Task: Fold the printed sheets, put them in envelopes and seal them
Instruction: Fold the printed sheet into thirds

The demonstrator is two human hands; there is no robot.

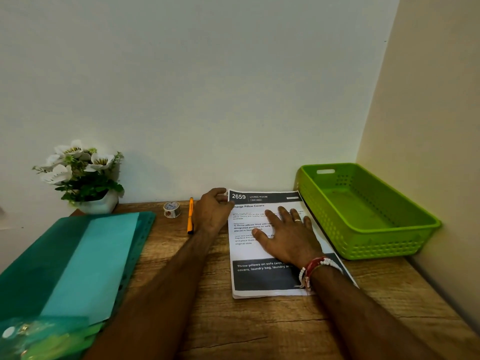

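A stack of printed sheets (262,279) lies flat on a wooden table (233,328), its far edge close to a pale wall (207,87).

Just right of the sheets sits a green plastic basket (376,252), its near long side running along the sheets' right edge. Just left of the sheets lies an orange pen (190,215), pointing away from the viewer. Left of the pen stands a small roll of patterned tape (171,209). Farther left of the sheets, against the wall, a white pot (100,203) holds white flowers (78,165). Well left of the sheets, a dark teal plastic folder (39,255) lies with a lighter teal sheet (98,255) on top.

The folder runs out of view at the lower left, where blurred green shapes cannot be made out. The top page reads "2659 Living Room" and "Change Pillow Covers". Its smaller print is hard to read, and the hands cover part of it.

The right hand (288,235) lies flat on the middle of the sheets, palm down and fingers spread, grasping nothing. It wears a ring (298,220), and a red and white bracelet (315,268) circles the wrist. The left hand (211,211) reaches past the pen to the sheets' far left corner. Its fingers are curled over that corner, pinching it.
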